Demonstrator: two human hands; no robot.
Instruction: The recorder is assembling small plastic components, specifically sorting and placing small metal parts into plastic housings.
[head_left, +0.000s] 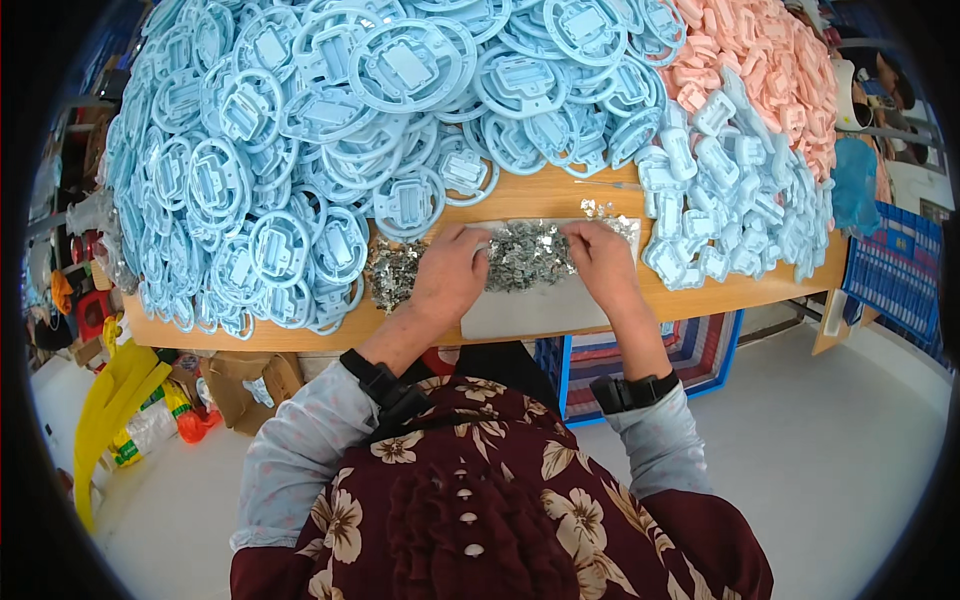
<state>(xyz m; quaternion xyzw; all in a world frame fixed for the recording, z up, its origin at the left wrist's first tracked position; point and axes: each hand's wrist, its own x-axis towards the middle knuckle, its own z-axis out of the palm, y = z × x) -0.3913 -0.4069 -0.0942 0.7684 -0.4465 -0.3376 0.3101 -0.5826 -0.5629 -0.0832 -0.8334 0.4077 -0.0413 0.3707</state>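
A heap of small shiny silver metal pieces [527,257] lies on a white board [540,312] at the front of the table. My left hand [452,268] rests at the heap's left side, its fingers curled in and the thumb near them. At the right end, my right hand [603,262] has its fingertips pinched together over the metal pieces. Whatever either hand holds is too small or hidden to make out. More dark silver pieces [392,272] lie left of my left hand, and a few loose ones [603,210] lie beyond my right hand.
Light blue oval plastic frames [410,70] form a large pile on the wooden table [545,192]. Smaller pale blue parts [715,190] and pink parts [760,70] are heaped at right. A thin tool [608,184] lies behind the board. Below stands a blue-rimmed crate [728,350].
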